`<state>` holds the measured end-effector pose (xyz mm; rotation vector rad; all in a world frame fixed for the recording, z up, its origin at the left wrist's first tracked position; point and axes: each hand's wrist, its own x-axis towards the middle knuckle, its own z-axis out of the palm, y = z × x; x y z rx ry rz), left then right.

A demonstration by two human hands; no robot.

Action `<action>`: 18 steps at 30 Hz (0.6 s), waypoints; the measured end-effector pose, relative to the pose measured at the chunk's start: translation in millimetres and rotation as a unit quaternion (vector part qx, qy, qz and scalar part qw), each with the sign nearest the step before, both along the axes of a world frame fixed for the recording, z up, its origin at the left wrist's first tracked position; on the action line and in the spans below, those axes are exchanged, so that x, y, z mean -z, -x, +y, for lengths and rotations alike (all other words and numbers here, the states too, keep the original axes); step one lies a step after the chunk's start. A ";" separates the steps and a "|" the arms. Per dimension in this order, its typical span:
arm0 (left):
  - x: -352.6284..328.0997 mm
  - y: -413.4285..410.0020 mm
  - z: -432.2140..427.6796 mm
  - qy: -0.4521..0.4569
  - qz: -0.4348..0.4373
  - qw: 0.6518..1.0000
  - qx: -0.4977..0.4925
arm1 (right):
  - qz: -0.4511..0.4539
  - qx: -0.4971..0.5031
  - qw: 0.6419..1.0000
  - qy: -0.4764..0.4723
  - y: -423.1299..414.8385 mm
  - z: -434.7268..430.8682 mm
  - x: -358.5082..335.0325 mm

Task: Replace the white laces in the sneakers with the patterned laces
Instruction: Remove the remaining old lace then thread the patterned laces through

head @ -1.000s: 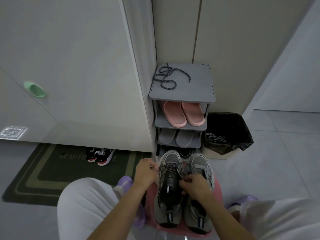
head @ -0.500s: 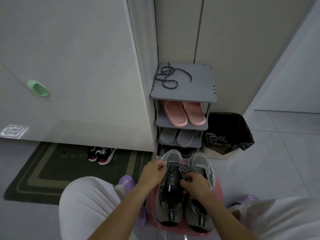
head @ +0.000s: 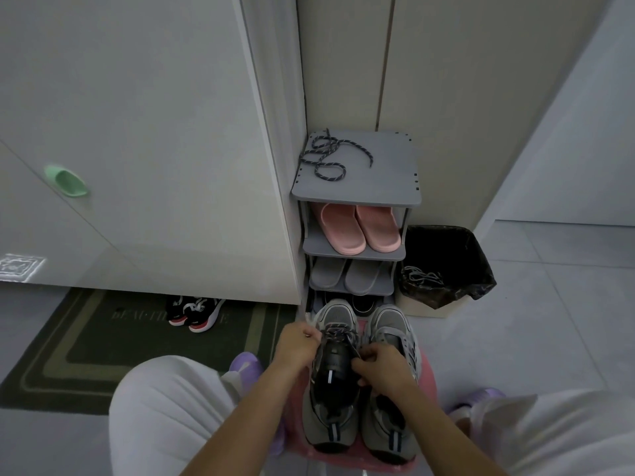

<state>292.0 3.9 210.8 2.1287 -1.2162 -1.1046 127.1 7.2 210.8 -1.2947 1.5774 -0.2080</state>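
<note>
Knees bracketing a pink stool (head: 427,376), a person is relacing grey sneakers (head: 335,372) standing side by side on it, toes pointing away. Both hands are working at the left shoe: the left hand (head: 298,342) is pinching one strand of the threaded patterned lace (head: 338,333) at the shoe's outer edge, and the right hand (head: 382,370) is pinching the other strand beside the tongue. Such cord is likely handling light, limp and slightly slippery, so gripping near the stiff tip is looking wisest. Beyond, a spare patterned lace (head: 326,156) is lying coiled atop the grey shoe rack (head: 388,187), while pale cords (head: 421,275), possibly the old laces, are resting in the bin (head: 481,280).
</note>
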 end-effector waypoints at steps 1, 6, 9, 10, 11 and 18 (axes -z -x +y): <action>0.9 -5.6 2.9 -0.007 0.027 0.999 -0.032 | -0.001 -0.002 1.000 0.001 0.2 0.0 -0.5; 11.5 -25.0 24.9 -0.043 0.090 0.989 -0.112 | -0.011 -0.015 1.000 0.011 -0.9 0.5 -4.1; 16.7 -28.1 31.3 -0.074 0.090 0.987 -0.112 | -0.024 -0.017 0.999 0.017 -1.3 0.6 -5.4; 16.0 -28.2 31.4 -0.094 0.094 0.987 -0.095 | -0.028 -0.017 0.999 0.017 -1.9 0.3 -5.3; 14.5 -27.5 30.3 -0.113 0.101 0.986 -0.076 | -0.030 -0.019 0.999 0.019 -2.8 0.3 -5.4; 6.5 -16.7 4.8 -0.138 0.005 0.990 0.016 | -0.013 -0.038 0.999 0.010 -10.1 -4.1 -7.2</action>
